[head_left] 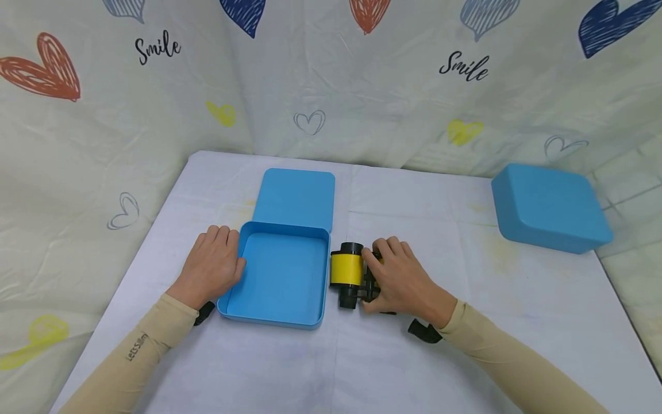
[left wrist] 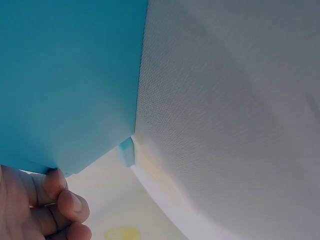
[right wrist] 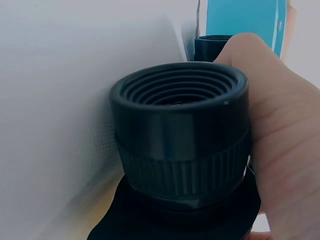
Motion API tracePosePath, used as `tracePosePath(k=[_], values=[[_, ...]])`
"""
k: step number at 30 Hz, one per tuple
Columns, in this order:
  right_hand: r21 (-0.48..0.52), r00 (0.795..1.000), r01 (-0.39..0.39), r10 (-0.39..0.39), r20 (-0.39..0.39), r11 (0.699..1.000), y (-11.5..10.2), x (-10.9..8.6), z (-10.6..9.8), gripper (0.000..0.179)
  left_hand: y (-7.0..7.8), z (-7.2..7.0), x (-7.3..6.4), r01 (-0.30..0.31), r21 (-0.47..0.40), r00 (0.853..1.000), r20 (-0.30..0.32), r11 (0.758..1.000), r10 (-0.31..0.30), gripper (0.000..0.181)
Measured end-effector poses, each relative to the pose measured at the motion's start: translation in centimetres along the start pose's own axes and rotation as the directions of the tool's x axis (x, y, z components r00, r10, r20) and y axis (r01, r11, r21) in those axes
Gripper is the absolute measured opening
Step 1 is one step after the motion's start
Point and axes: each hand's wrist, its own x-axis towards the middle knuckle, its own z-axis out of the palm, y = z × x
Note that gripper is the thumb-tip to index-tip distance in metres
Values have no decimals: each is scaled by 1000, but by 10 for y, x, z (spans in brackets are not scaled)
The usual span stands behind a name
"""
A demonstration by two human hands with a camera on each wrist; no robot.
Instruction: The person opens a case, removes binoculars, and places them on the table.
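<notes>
Nearest, a tan left sleeve (head_left: 139,351) and right sleeve (head_left: 512,356) reach in over the white tabletop (head_left: 289,368). The binoculars (head_left: 346,269), yellow and black, lie right of centre, just beside the right wall of a shallow blue box (head_left: 281,276); whether the two touch, I cannot tell. One dark ribbed eyepiece (right wrist: 185,150) faces the right wrist view, at the near end.

The right hand (head_left: 403,279) is clamped round the right half of the binoculars, fingers on the far side and thumb on the near. The yellow left barrel sticks out unsupported by any finger — so, if lifted, it could sag or swing at the joint between the barrels and twist the grip. A low move leftward might also knock that barrel against the box's wall, since the gap there is so slight.

The left hand (head_left: 214,261) pinches the left wall of the box, fingers curled. That should steady it, but a tug on this one side could drag or tip the box, and a loosened hold would let it skid under a bump.

Beyond, the lid (head_left: 295,198) lies folded back flat on the far side; a jolt could shift it. Farther right, a second blue box (head_left: 555,210) sits at the tabletop's far right corner, well apart from both hands, before the heart-printed backdrop (head_left: 362,75).
</notes>
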Motion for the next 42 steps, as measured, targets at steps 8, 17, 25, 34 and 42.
tracePosePath(k=[8,17,25,34,42], values=[[4,1000,-6,6,4,1000,1,-1,2,95,0,-1,0,6,-7,1000,4,1000,-6,12],[4,999,-8,8,41,1000,1,-1,4,93,1,2,-3,39,-8,996,81,999,-39,13],[19,998,-10,9,65,1000,2,0,2,89,2,1,-3,6,7,1000,21,1000,-7,13],[41,998,-20,17,65,999,2,1,4,86,1,-2,0,11,10,999,33,1000,-12,13],[24,997,-17,16,79,1000,0,3,4,89,1,0,0,0,9,1000,12,1000,0,13]])
